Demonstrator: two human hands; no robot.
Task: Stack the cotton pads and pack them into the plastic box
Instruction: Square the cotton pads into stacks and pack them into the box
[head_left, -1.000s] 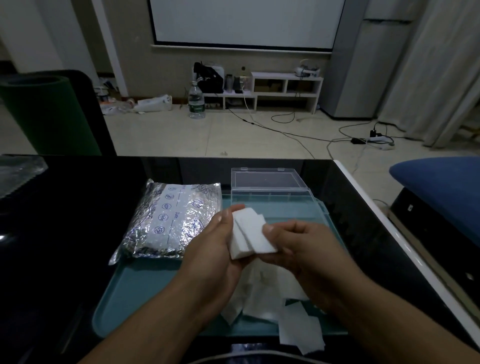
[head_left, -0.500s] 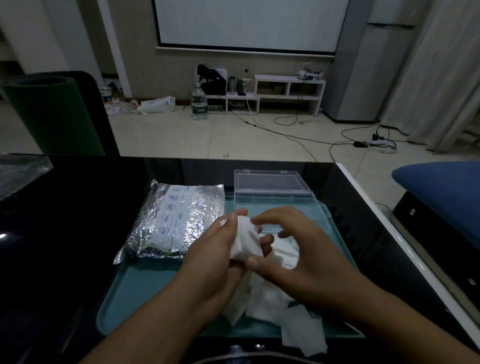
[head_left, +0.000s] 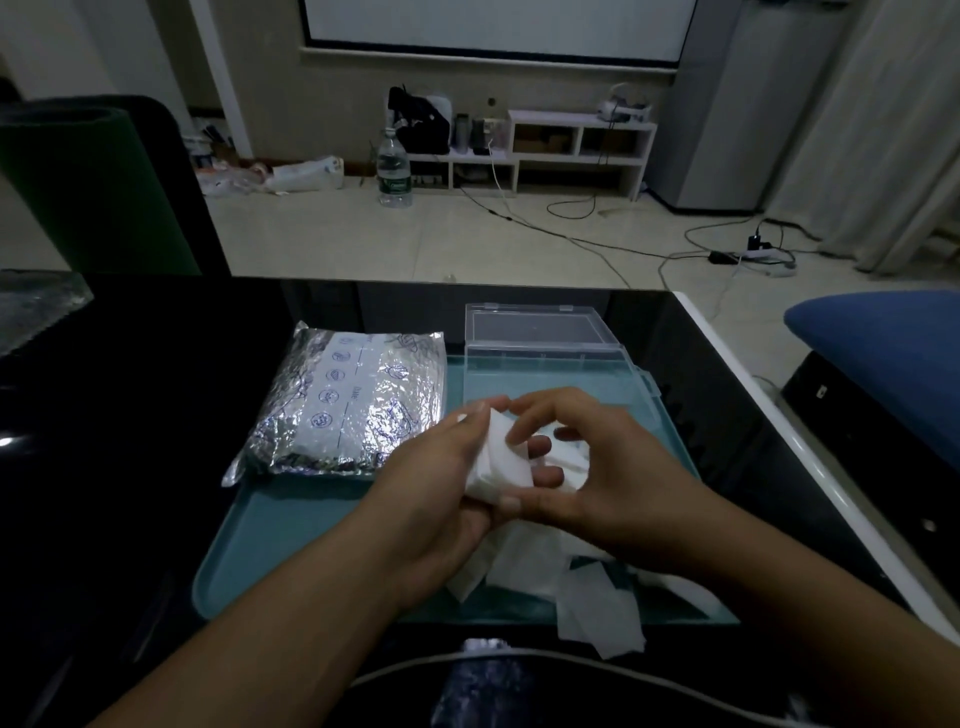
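The left hand (head_left: 441, 499) curls round a small white stack of cotton pads (head_left: 501, 462), soft-edged, perhaps three thick. The right hand (head_left: 587, 467) pinches its edge. Below both hands lie several loose pads (head_left: 597, 613); beyond the fingertips, one open plastic box (head_left: 545, 358).

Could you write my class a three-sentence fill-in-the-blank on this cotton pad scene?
1. The left hand and right hand hold a small stack of cotton ____.
2. The clear plastic box has its lid ____.
3. The foil pouch lies on the tray to the ____ of the box.

Missing words: pads; open; left
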